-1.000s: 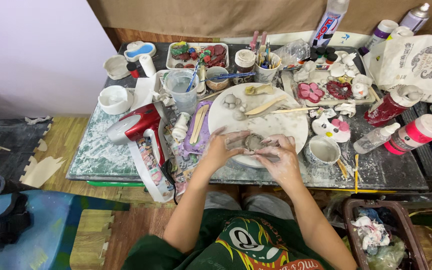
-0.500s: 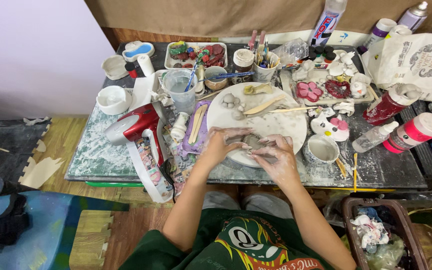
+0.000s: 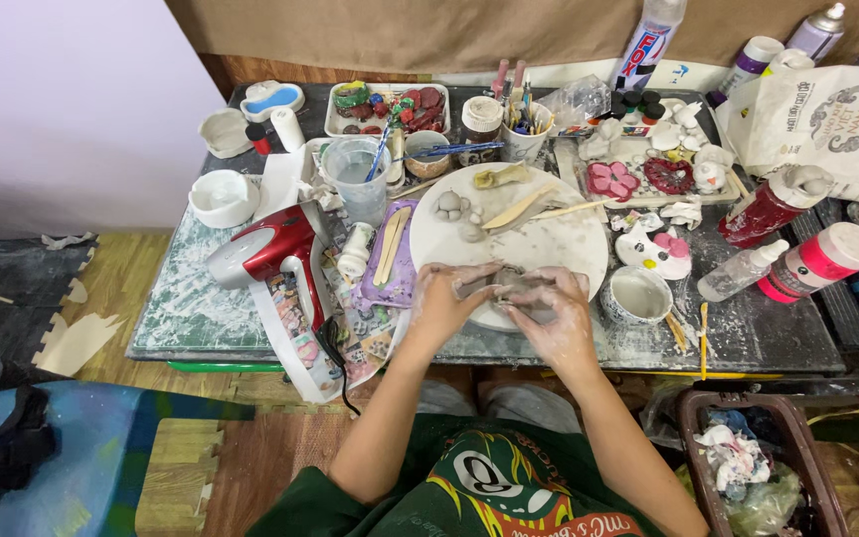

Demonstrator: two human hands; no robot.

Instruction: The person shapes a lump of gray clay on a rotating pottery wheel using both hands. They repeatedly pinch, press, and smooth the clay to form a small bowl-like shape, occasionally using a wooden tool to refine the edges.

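Observation:
Both my hands meet over the near edge of a round white work board (image 3: 559, 244). My left hand (image 3: 441, 303) and my right hand (image 3: 554, 313) pinch a small lump of grey clay (image 3: 502, 285) between their fingertips. Clay dust coats my fingers. Farther back on the board lie small grey clay pieces (image 3: 452, 207), a wooden modelling tool (image 3: 519, 206) and a thin wooden stick (image 3: 574, 209). The underside of the lump is hidden by my fingers.
A red hair dryer (image 3: 265, 249) lies left of the board, beside a clear water cup (image 3: 358, 179). A small white cup (image 3: 636, 295) sits right of my hand. Bottles (image 3: 773, 207) and painted pieces (image 3: 653, 249) crowd the right. A bin (image 3: 748, 467) stands below.
My hands have stayed over the board's near edge; the fingers have shifted slightly around the clay lump. Nothing else moved.

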